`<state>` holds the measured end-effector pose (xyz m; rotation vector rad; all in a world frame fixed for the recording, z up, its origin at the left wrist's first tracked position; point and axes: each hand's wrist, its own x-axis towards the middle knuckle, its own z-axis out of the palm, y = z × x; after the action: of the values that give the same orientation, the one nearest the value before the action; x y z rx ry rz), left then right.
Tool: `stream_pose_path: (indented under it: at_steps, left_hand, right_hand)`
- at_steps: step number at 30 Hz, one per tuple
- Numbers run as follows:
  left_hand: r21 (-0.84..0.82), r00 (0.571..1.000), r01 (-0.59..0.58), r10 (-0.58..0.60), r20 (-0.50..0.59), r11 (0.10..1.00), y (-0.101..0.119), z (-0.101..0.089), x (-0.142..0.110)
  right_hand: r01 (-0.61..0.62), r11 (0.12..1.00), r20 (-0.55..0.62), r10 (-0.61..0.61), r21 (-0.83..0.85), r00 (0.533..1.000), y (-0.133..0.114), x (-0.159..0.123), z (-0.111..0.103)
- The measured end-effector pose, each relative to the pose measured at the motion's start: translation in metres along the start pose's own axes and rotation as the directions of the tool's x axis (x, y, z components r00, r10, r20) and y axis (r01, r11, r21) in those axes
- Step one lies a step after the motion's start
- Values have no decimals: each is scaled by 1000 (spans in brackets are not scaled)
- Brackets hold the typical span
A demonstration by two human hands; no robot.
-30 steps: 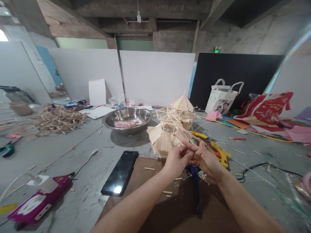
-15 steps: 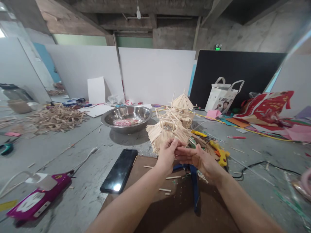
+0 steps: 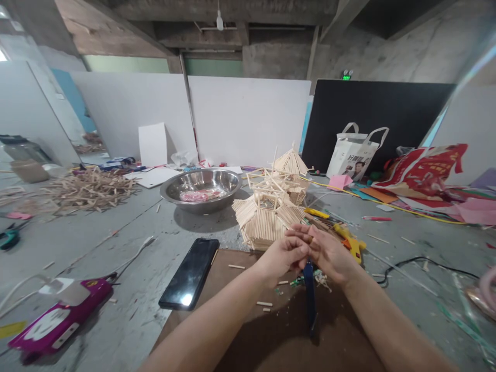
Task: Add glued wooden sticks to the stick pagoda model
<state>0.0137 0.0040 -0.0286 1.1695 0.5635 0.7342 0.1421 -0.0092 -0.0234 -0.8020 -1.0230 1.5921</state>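
Observation:
My left hand (image 3: 284,257) and my right hand (image 3: 331,253) meet above a brown board (image 3: 248,336). The left fingers are bent in a pinch, and the right fingers close in against them. Whatever lies between the fingertips is too small or hidden to make out. Under the hands lies a tool with a blue handle (image 3: 311,305), its upper end covered by my fingers. Just beyond the hands stands a model building made of thin wooden sticks (image 3: 263,222), with a pointed stick roof (image 3: 292,161) behind. Short cut sticks (image 3: 264,304) are scattered on the board.
A black phone (image 3: 189,274) overlaps the board's left edge. A steel basin (image 3: 201,206) holds a red and white packet. A yellow glue gun (image 3: 353,245) lies right of the model. At left are a purple power strip (image 3: 62,320) and a stick pile (image 3: 93,188).
Both hands have shifted right and slightly nearer, away from the model's front, and now cover the blue tool's upper part. The right fingers, stretched out before, are now bent.

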Motion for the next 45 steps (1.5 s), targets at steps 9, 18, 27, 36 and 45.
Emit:
stream_pose_path:
  at_steps: [9,18,27,36,45]
  left_hand:
    - [-158,979,-60,27,-201,986,-7,-3,6]
    - [-475,992,-122,103,-66,872,15,-7,-5]
    - [-526,972,-234,199,-124,817,17,-11,-1]
    - [-519,983,-151,182,7,841,14,-4,-6]
    - [-114,972,-155,131,-198,981,6,2,-5]
  right_hand:
    - [142,987,46,-139,-79,989,-15,-21,17]
    - [-61,932,158,124,-356,980,3,-11,11]
    - [37,974,-150,-72,-223,986,0,-1,5]
    - [152,942,-49,-174,-300,984,-3,-3,8]
    - [193,700,-143,-392,-688,909,-7,-1,-13]
